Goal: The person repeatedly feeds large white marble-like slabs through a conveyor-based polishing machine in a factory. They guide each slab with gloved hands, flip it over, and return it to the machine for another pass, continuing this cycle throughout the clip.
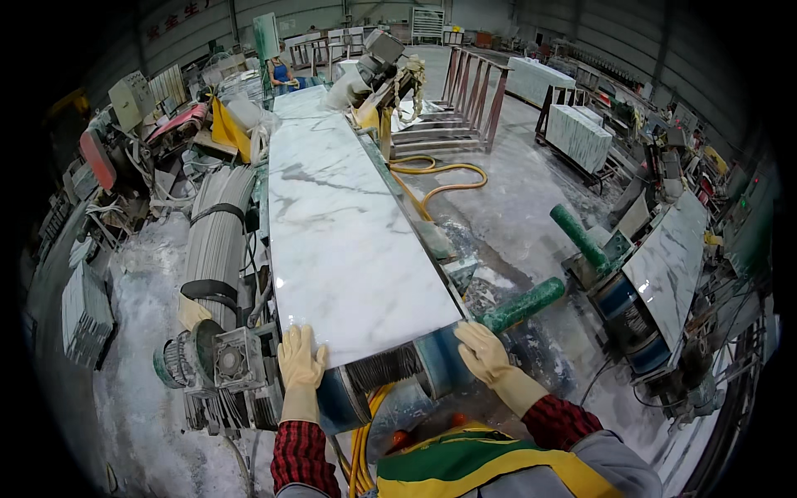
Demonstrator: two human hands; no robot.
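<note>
A long white marble slab [344, 224] with grey veins lies along a conveyor and runs away from me. My left hand [300, 357], in a cream rubber glove, lies flat with fingers stretched at the slab's near left corner. At the near right corner, my right hand [483, 350], gloved alike, rests with its fingers extended next to the blue roller end [447, 357]. Neither hand grips anything. Between them, a dark ribbed middle part of the roller [382, 369] shows below the slab's front edge. A green padded bar [525, 305] sticks out just past my right hand.
A motor with gearbox [237, 357] sits left of my left hand, near a bundle of grey strips [220, 241]. Yellow hoses [452, 187] cross the floor by a slatted rack [461, 108]. Another conveyor carries a slab [668, 266] at right. A co-worker [281, 73] stands far off.
</note>
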